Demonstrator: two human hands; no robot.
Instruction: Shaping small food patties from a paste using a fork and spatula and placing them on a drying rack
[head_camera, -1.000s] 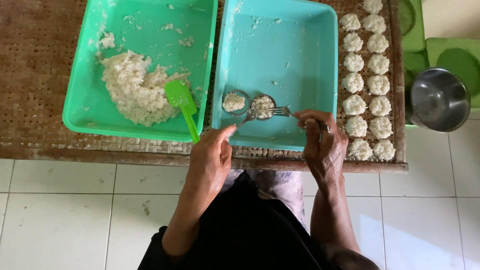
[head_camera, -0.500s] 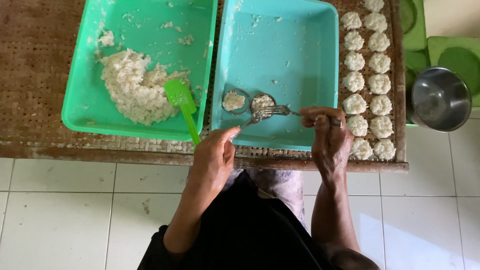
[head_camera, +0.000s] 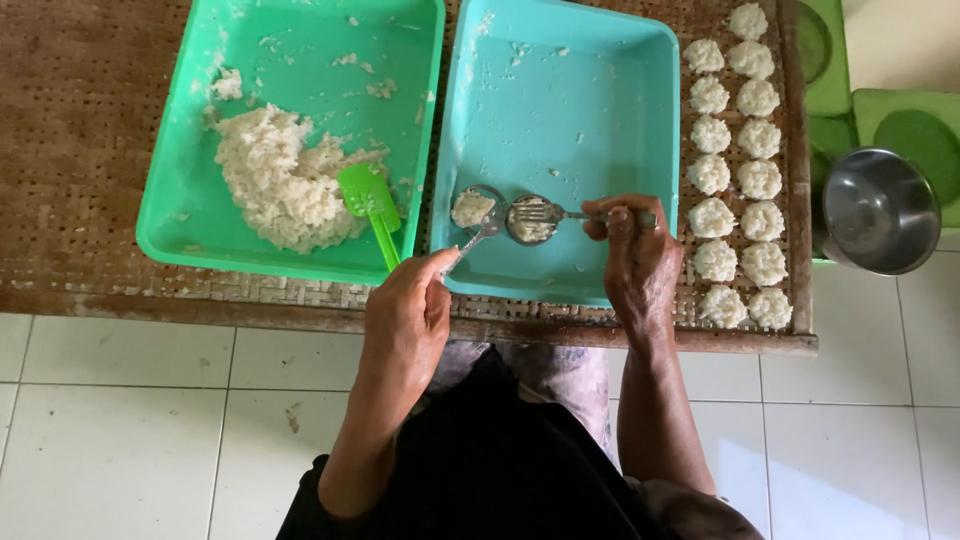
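- While the person leans over the woven table (head_camera: 70, 150), the left hand (head_camera: 405, 320) pinches the handle of a metal spoon (head_camera: 475, 215), fingers closed narrowly around it; the spoon's bowl carries a small lump of white rice mix and lies inside the turquoise tray (head_camera: 570, 90).
- The right hand (head_camera: 635, 260) is closed on the handle of a fork (head_camera: 540, 215), whose tines rest on a second small lump just beside the spoon's bowl.
- Left of that tray stands a green tray (head_camera: 180, 230) with a mound of the white mix (head_camera: 280, 180) and a green spatula (head_camera: 372, 205) leaning at its near wall.
- To the right, two rows of shaped white clumps (head_camera: 735, 170) lie on the weave.
- A steel bowl (head_camera: 880, 210) stands beyond the table's right edge.
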